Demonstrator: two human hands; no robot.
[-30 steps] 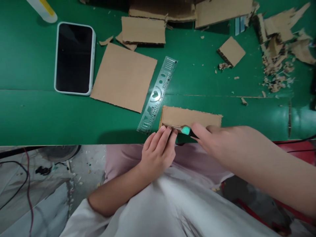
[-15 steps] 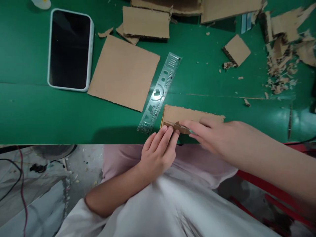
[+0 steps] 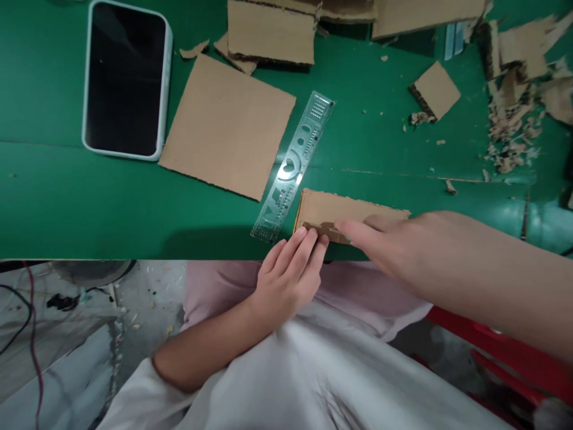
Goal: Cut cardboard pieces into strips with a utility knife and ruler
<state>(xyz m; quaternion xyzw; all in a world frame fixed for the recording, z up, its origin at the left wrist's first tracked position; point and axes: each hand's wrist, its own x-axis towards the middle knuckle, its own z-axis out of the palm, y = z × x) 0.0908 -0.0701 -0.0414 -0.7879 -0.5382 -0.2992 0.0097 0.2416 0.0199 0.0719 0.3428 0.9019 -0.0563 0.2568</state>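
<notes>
A rectangular cardboard piece (image 3: 349,206) lies at the table's front edge, with a narrow brown strip (image 3: 335,234) along its near side. My left hand (image 3: 290,278) presses its fingertips on the left end of that strip, fingers close together. My right hand (image 3: 389,242) is closed around a thin cutter, mostly hidden, whose blade (image 3: 330,226) touches the strip. Left of the piece, a clear stencil ruler (image 3: 293,167) lies at a slant. Beyond it is a large square of cardboard (image 3: 228,127).
A tablet-like device (image 3: 126,80) lies at the left of the green table (image 3: 89,203). Cardboard pieces (image 3: 271,33) are at the back. A small cardboard square (image 3: 435,91) and a heap of torn scraps (image 3: 510,128) lie to the right.
The view has shifted slightly. My right hand has turned a little and the cutter's handle shows less. My left hand stays on the strip.
</notes>
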